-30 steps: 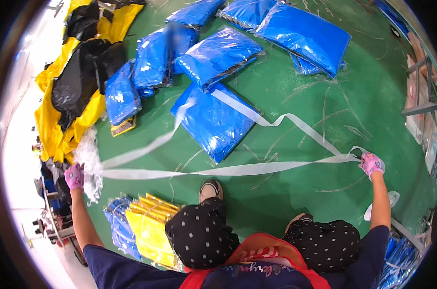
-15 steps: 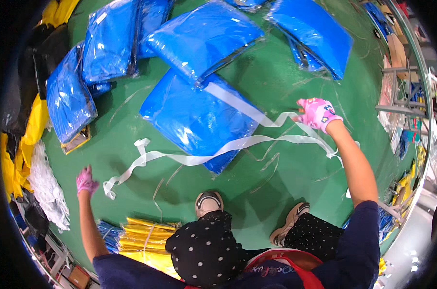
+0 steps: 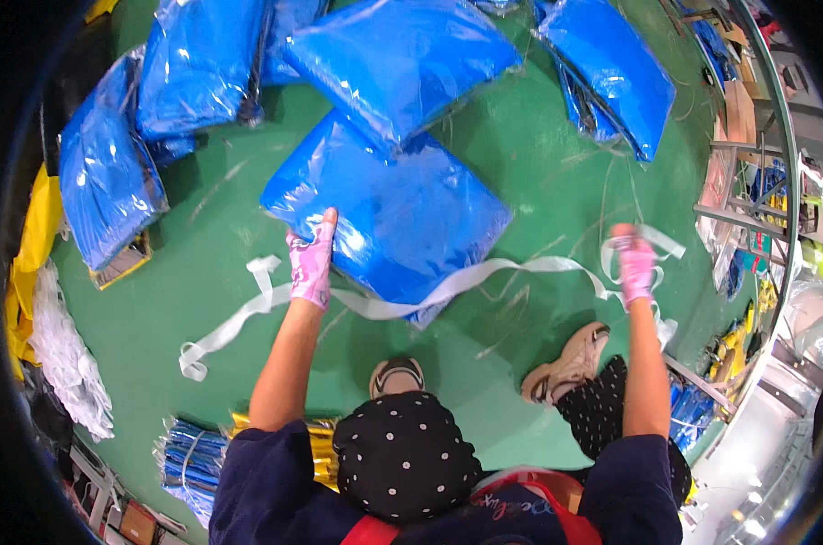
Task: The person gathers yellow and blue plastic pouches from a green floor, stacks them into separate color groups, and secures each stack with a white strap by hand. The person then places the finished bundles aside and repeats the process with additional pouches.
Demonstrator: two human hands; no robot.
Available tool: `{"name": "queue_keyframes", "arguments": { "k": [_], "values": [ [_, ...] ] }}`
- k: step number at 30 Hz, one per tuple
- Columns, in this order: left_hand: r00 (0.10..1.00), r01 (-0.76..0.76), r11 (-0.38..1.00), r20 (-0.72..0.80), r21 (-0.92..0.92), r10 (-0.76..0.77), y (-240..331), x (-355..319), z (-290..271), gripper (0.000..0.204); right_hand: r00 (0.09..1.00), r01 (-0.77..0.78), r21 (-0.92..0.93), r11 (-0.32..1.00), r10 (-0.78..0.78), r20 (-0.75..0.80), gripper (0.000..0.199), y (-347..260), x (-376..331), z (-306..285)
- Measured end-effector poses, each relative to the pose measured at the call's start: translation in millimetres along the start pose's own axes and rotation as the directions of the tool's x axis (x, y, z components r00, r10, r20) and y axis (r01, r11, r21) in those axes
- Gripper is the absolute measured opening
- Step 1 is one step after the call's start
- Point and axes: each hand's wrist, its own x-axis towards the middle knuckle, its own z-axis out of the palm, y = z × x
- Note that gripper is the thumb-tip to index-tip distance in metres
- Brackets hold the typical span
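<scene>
My left hand (image 3: pixel 311 263), in a pink patterned glove with bare fingertips, is closed at the left corner of a flat blue package (image 3: pixel 402 227) wrapped in clear film. Its thumb lies over the top; the other fingers are partly hidden at the edge. Off to the right, my right hand (image 3: pixel 636 263), gloved the same way and somewhat blurred, is closed on a white strap (image 3: pixel 658 238) that curls around it. A long white strap (image 3: pixel 484 271) winds across the floor and over the package's near edge, passing beneath my left wrist.
Another blue package (image 3: pixel 402 64) overlaps the far corner of this one. More blue packages lie at the left (image 3: pixel 112 173) and far right (image 3: pixel 620 73). Bundled blue sheets (image 3: pixel 193 459) lie by my left knee, white strips (image 3: pixel 66 354) are heaped at left, and a metal rack (image 3: pixel 747 218) stands right.
My left hand has come in from the far left to the package's corner. The strap in my right hand has been drawn off the package to the right, and that hand has moved slightly nearer.
</scene>
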Motion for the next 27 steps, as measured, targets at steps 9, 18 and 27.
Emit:
{"name": "queue_keyframes", "arguments": {
  "k": [9, 18, 27],
  "values": [
    [0.798, -0.602, 0.762, -0.179, -0.237, 0.575, 96, 40, 34, 0.027, 0.911, 0.181, -0.186, 0.966, -0.093, 0.402, 0.053, -79, 33, 289],
    [0.083, -0.979, 0.155, -0.436, 0.132, 0.896, 236, 27, 10, 0.018, 0.602, 0.769, -0.599, 0.225, 0.061, 0.796, 0.042, 15, -77, 180],
    [0.1, -0.985, 0.145, -0.377, 0.092, 0.921, 241, -89, -38, 0.021, 0.957, 0.284, -0.875, 0.392, -0.054, 0.286, 0.07, -32, 22, 110]
  ]
}}
